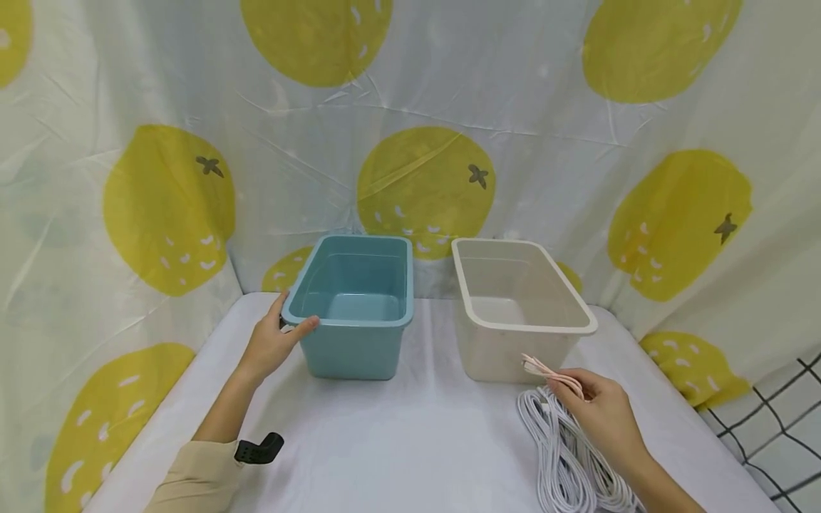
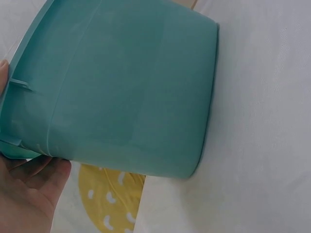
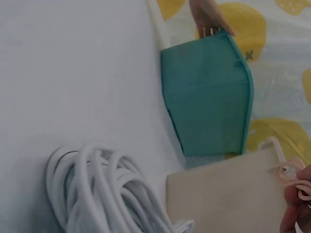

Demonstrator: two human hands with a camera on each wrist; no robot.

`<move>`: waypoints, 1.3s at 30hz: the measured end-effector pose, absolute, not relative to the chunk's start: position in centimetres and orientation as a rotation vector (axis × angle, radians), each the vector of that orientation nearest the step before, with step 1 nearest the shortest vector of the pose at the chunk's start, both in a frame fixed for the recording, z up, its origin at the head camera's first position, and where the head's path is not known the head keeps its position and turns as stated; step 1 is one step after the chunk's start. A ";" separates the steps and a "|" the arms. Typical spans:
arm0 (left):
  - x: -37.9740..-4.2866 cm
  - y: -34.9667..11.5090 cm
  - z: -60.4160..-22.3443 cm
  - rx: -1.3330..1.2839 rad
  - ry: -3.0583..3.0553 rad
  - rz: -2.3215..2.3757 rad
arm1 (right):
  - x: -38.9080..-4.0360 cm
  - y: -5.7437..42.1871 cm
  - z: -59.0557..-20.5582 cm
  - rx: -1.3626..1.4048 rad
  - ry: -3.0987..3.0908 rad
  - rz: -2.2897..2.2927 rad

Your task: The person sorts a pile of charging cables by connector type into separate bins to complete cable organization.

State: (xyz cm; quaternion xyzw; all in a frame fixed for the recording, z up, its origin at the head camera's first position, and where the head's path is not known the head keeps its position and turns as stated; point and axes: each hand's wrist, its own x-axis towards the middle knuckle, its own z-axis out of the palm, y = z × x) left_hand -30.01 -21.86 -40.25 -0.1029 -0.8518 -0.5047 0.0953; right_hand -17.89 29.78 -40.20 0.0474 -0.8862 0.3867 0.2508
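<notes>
My left hand [image 1: 272, 345] grips the near left corner of a teal plastic bin [image 1: 353, 353], thumb on the rim and fingers along its outer left side. In the left wrist view, fingertips touch the teal bin wall [image 2: 121, 87] just below the rim. Between the thumb and fingers of my right hand [image 1: 603, 413] is a small bundled pink cable [image 1: 545, 370], held up in front of a beige bin [image 1: 500, 356]. Beneath that hand lies a large coiled bundle of white cable [image 1: 561, 456]. The teal bin shows a bare floor inside.
Both bins stand side by side toward the back of a white-covered table [image 1: 410, 449]. Behind them hangs a curtain [image 1: 295, 171] with yellow fruit prints. A black wire grid [image 1: 779, 427] is at the right edge. A black band [image 1: 259, 449] sits on the left forearm.
</notes>
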 end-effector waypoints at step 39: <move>-30.1 -22.0 -40.6 -0.309 -2.512 -1.474 | -26.2 22.2 -33.8 0.484 -2.280 1.371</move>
